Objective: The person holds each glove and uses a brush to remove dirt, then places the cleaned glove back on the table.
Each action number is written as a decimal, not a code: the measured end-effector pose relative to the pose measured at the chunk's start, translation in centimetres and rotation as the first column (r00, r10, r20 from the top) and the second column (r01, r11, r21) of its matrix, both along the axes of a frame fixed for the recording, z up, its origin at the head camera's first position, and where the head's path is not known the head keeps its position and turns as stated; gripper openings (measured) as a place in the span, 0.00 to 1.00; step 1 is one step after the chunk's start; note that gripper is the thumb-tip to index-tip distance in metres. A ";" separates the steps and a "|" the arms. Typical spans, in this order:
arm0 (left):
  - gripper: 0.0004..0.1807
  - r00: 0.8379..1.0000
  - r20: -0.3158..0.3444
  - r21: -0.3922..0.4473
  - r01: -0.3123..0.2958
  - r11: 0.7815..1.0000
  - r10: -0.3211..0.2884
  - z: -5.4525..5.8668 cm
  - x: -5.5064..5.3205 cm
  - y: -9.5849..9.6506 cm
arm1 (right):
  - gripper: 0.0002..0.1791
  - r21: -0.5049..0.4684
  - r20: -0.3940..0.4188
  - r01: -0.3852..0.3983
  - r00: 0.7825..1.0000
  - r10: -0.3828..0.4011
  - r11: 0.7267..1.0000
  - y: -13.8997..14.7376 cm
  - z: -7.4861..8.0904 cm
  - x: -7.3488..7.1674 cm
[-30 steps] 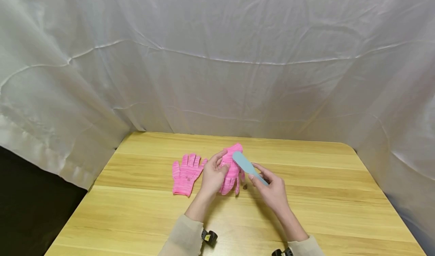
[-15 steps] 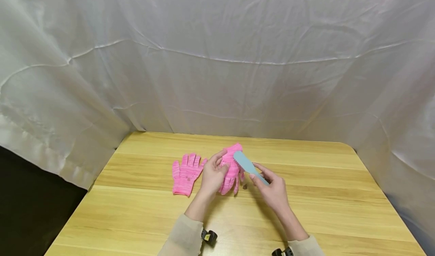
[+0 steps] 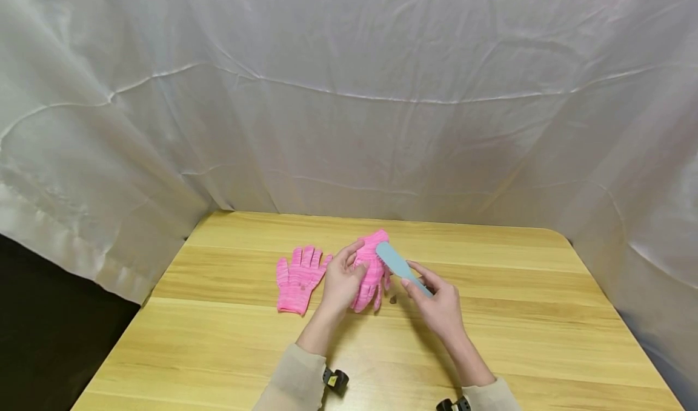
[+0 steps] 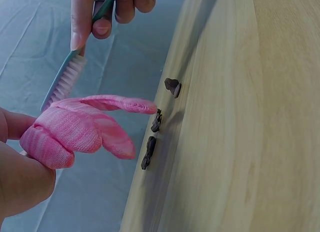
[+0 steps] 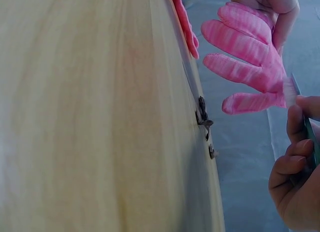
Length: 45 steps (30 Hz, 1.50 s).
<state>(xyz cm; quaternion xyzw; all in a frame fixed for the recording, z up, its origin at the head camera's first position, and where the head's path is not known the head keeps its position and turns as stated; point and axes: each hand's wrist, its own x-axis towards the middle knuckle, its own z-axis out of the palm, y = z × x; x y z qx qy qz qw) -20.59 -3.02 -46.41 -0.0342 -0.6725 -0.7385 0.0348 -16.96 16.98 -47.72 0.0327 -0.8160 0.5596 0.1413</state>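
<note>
My left hand [image 3: 340, 284] grips a pink knitted glove [image 3: 373, 273] above the table, its cuff pointing away and its fingers hanging down. In my right hand [image 3: 440, 307] is a light blue brush [image 3: 395, 260], pinched by the handle. The brush's white bristles [image 4: 69, 77] face the glove and sit right at its fabric near the cuff end. A second pink glove [image 3: 299, 282] lies flat on the table to the left, fingers away from me, with a small dark spot on it.
Several small dark crumpled bits [image 4: 148, 153] lie on the wooden table [image 3: 518, 326] beneath the held glove. A pale grey curtain [image 3: 349, 126] closes off the back and sides. Both wrists carry black cameras [image 3: 336, 381].
The brush head has shifted slightly to the right along the held glove. The glove's hanging fingers have swung a little left. The flat glove stays where it was.
</note>
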 end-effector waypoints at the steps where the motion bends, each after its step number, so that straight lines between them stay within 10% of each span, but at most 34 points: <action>1: 0.28 1.000 0.001 0.001 -0.001 1.000 0.001 0.0 0.0 0.0 | 0.22 0.000 0.000 0.001 1.000 -0.001 1.000 0.0 0.0 0.0; 45: 0.26 1.000 0.010 -0.023 -0.010 1.000 0.010 0.0 0.1 0.0 | 0.21 -0.005 0.008 0.047 0.999 -0.047 0.999 0.1 -0.2 -0.1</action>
